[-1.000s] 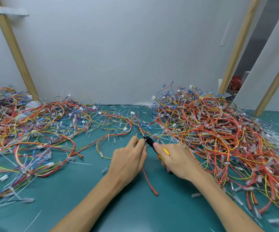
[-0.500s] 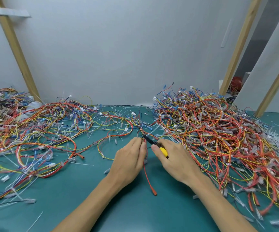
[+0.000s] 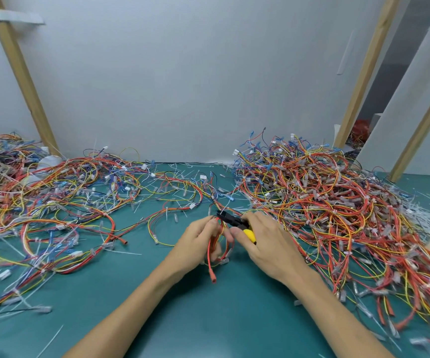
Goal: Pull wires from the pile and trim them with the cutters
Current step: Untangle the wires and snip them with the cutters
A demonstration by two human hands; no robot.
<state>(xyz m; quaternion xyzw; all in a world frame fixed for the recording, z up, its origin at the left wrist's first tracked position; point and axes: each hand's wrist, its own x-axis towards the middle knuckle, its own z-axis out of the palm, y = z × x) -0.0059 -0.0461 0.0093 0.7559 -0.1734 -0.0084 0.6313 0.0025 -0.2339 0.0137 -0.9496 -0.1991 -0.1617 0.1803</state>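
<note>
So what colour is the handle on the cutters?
Yellow: the cutters' handle peeks from the right hand, seen in the head view.

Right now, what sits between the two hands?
Head view: the cutters and a loop of red wires fill the gap between the left hand and the right hand.

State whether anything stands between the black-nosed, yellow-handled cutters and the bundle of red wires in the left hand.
Nothing visible does. The right hand holds the black-nosed, yellow-handled cutters with their tip right at the bundle of red wires that the left hand grips.
</note>
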